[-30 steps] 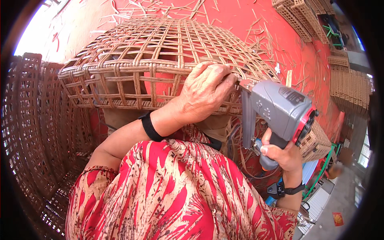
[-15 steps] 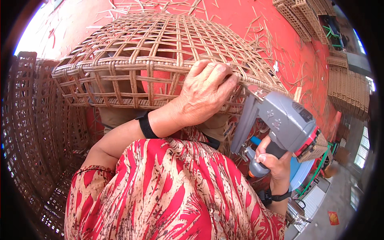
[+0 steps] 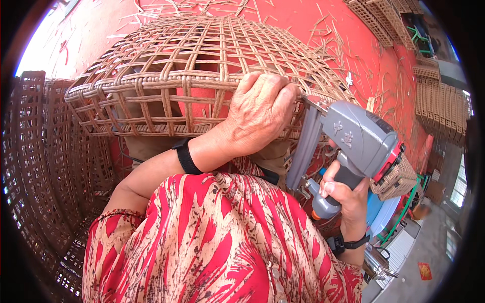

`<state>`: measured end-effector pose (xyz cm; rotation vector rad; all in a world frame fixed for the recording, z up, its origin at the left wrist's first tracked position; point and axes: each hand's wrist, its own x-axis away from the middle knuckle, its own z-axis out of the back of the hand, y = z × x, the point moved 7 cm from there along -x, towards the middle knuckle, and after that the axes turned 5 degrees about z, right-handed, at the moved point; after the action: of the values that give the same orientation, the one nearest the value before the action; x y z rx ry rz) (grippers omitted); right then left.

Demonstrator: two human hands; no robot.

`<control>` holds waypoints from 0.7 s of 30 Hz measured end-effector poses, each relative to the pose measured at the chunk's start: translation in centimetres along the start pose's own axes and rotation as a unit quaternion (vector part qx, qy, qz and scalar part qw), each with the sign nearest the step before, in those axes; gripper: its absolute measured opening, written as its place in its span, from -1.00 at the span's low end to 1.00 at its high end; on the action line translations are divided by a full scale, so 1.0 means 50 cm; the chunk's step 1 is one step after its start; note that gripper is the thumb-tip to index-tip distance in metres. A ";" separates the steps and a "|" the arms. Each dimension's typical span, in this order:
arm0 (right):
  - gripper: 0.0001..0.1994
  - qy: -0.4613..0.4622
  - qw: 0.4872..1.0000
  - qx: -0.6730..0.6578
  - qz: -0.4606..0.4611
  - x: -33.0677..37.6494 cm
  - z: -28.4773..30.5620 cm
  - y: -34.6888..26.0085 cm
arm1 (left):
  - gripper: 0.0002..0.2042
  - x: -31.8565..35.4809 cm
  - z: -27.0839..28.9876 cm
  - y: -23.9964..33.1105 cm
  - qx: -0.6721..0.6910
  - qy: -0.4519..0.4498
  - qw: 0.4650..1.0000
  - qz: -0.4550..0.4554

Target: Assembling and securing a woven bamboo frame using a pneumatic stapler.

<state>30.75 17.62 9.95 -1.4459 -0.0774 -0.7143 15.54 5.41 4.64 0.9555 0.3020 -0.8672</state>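
Observation:
Across my lap lies a brown woven basket (image 3: 202, 81), its open lattice showing the red floor through the gaps. My left hand (image 3: 260, 113) grips its thick braided edge right of the middle, fingers curled over the top. In my right hand (image 3: 346, 194) is a grey pneumatic staple gun (image 3: 358, 141), held by its dark handle. The gun's nose touches or nearly touches the basket edge just right of my left fingers; the exact contact is too small to tell.
More woven baskets (image 3: 45, 166) stand close on my left. Loose strips (image 3: 333, 45) litter the red floor. Stacked woven pieces (image 3: 439, 111) stand at the right. Near my right wrist are a light blue basin (image 3: 381, 217) and a metal kettle (image 3: 376, 262).
The staple gun's nose has shifted slightly left and up along the basket edge, close to my left fingers. My left hand keeps its grip, its knuckles a little higher.

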 end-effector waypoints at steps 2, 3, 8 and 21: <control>-0.85 -0.004 1.000 0.000 0.010 -0.003 -0.002 -0.005 | -0.70 -0.001 0.005 0.000 0.005 0.009 1.000 0.016; -0.86 -0.009 1.000 0.000 0.020 -0.003 -0.004 -0.008 | -0.70 -0.003 0.007 0.000 0.005 0.009 1.000 0.015; -0.86 -0.018 0.999 0.021 0.018 -0.003 -0.007 -0.001 | -0.69 -0.005 0.006 0.006 -0.010 -0.014 1.000 -0.016; -0.87 -0.038 0.995 0.092 -0.001 0.003 0.014 0.032 | -0.75 -0.015 0.002 0.009 -0.010 -0.022 1.000 -0.014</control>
<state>31.89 18.11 8.73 -1.2956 -0.1978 -0.6371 15.38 5.83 5.42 0.9140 0.2877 -0.9076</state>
